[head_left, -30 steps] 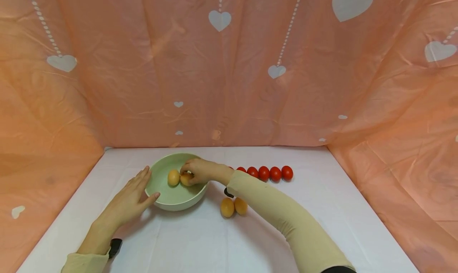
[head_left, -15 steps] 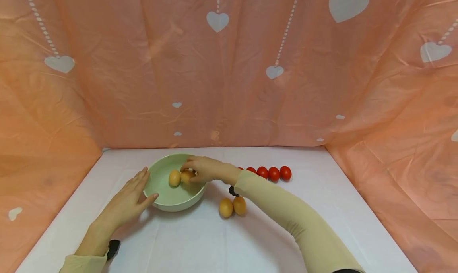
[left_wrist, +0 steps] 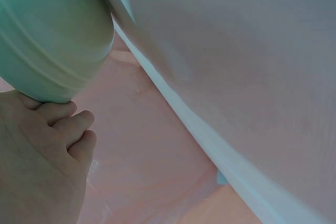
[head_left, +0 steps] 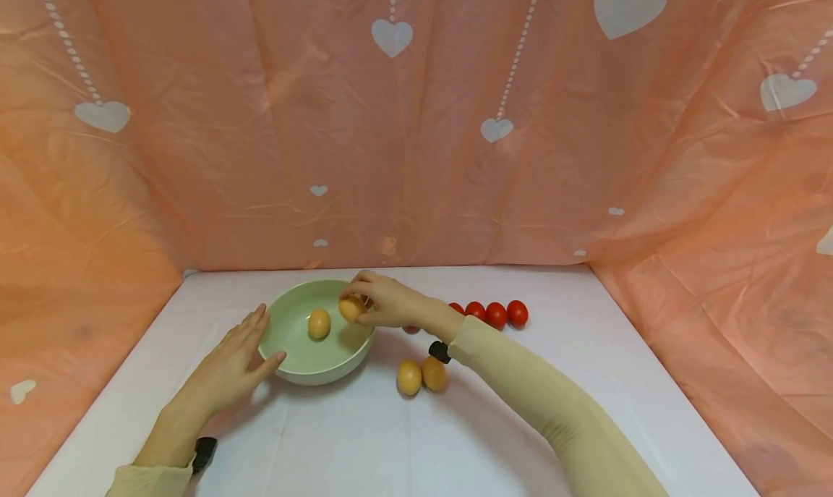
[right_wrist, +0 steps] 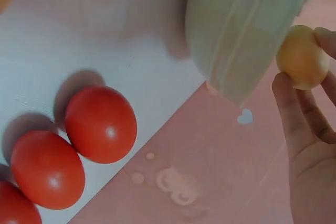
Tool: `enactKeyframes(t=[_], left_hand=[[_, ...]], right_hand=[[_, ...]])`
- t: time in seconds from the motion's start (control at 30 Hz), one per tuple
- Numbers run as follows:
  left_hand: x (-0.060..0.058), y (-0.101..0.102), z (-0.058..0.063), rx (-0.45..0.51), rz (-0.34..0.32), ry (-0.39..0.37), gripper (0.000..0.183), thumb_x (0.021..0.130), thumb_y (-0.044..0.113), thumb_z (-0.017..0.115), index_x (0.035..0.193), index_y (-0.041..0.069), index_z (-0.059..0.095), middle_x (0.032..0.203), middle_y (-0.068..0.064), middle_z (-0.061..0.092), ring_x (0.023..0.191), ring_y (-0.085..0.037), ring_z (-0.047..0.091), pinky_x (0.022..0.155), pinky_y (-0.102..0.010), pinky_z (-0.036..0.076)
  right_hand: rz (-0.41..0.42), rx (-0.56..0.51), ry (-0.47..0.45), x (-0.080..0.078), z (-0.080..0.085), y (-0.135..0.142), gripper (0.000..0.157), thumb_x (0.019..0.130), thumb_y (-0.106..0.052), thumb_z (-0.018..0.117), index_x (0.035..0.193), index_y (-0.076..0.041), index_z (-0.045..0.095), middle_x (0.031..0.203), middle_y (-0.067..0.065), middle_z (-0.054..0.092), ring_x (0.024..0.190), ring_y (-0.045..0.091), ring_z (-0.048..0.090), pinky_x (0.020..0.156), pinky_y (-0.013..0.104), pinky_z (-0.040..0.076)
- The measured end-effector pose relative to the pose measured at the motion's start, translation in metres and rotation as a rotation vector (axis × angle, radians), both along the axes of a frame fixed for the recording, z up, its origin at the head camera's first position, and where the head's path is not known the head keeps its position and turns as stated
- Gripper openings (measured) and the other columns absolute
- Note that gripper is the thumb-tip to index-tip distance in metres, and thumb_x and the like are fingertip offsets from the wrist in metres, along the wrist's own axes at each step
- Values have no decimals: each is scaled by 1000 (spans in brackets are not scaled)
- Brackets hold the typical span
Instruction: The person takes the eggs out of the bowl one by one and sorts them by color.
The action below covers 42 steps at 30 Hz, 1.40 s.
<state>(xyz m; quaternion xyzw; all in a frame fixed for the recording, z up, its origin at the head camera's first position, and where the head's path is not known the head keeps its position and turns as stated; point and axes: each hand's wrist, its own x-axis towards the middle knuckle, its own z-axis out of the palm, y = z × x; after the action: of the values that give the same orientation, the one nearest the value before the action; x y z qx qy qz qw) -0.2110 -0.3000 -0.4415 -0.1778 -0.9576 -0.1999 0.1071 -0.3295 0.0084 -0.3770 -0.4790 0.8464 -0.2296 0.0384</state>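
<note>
A pale green bowl [head_left: 319,376] stands on the white-covered table. My left hand [head_left: 224,363] lies along its left side with straight fingers, touching the outside. Over the bowl's right part, my right hand [head_left: 390,303] pinches a yellow-orange egg [head_left: 351,309] between thumb and fingers. In the right wrist view that egg [right_wrist: 303,59] shows at rim height, with fingertips around it. Another yellow-orange egg [head_left: 319,324] sits on the bowl's bottom. Two more, a left egg [head_left: 409,377] and a right egg [head_left: 434,374], lie side by side on the table, right of the bowl.
A row of red eggs [head_left: 497,315] lies behind the right forearm, which partly covers it. Two red eggs, a nearer one [right_wrist: 101,124] and its neighbour [right_wrist: 48,170], show in the right wrist view. Orange cloth [head_left: 416,157] with white hearts hangs behind and at both sides.
My right hand has lifted the pinched egg up from the bowl's bottom and a little to the right, away from the other egg. The left hand keeps its place at the bowl.
</note>
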Motion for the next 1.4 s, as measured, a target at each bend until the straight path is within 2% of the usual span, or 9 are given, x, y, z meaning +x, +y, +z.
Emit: enactKeyframes(t=[0.2, 0.37, 0.6, 0.77, 0.9, 1.03, 1.23, 1.4], left_hand=[[0, 0, 0, 2, -1, 0, 87, 101, 43, 66, 158, -12, 29, 166, -31, 24, 152, -50, 27, 125, -59, 22], [0, 0, 1, 5, -4, -3, 87, 102, 43, 65, 158, -13, 28, 166, -32, 24, 152, -50, 27, 126, -59, 21], [-1, 2, 1, -2, -9, 8, 87, 102, 43, 65, 157, -13, 29, 166, -32, 24, 151, -51, 28, 125, -59, 23], [-1, 1, 0, 2, -12, 16, 86, 101, 42, 66, 157, -13, 30, 165, -33, 25, 150, -51, 29, 126, -58, 22], [-1, 1, -1, 7, -11, 21, 86, 102, 42, 65, 157, -12, 29, 165, -32, 25, 151, -50, 28, 128, -54, 17], [0, 0, -2, 8, -12, 30, 86, 102, 42, 65, 158, -12, 28, 166, -32, 24, 152, -50, 27, 131, -45, 10], [0, 0, -3, 10, -16, 34, 86, 102, 42, 65, 158, -13, 28, 166, -32, 24, 152, -50, 27, 130, -48, 11], [-1, 0, -3, 11, -12, 30, 86, 103, 44, 64, 158, -12, 28, 166, -31, 24, 152, -50, 26, 130, -49, 12]], right_hand=[[9, -127, -24, 4, -1, 15, 43, 93, -5, 76, 134, -4, 65, 129, 13, 57, 107, 21, 63, 90, 16, 55], [-16, -208, -30, 8, -2, 29, 41, 93, -7, 77, 132, -3, 65, 129, 12, 57, 109, 22, 63, 91, 17, 56], [-89, -294, -86, 17, -4, 52, 43, 93, -9, 79, 133, -3, 65, 129, 12, 54, 109, 21, 61, 90, 28, 61], [-110, -371, -79, 23, -10, 69, 44, 91, -5, 80, 132, -1, 65, 127, 15, 55, 108, 24, 63, 89, 33, 62], [-162, -413, -62, 29, -17, 83, 45, 89, -5, 81, 132, -2, 66, 125, 13, 56, 107, 23, 64, 91, 32, 61], [-211, -442, -36, 37, -23, 99, 44, 89, -5, 81, 131, -3, 66, 125, 13, 57, 107, 25, 65, 93, 32, 61], [-313, -465, -26, 47, -32, 122, 44, 88, -11, 84, 129, -8, 68, 126, 8, 59, 108, 24, 65, 92, 36, 62], [-347, -504, -57, 55, -41, 137, 44, 88, -9, 85, 128, -6, 68, 124, 9, 60, 106, 26, 67, 88, 46, 63]])
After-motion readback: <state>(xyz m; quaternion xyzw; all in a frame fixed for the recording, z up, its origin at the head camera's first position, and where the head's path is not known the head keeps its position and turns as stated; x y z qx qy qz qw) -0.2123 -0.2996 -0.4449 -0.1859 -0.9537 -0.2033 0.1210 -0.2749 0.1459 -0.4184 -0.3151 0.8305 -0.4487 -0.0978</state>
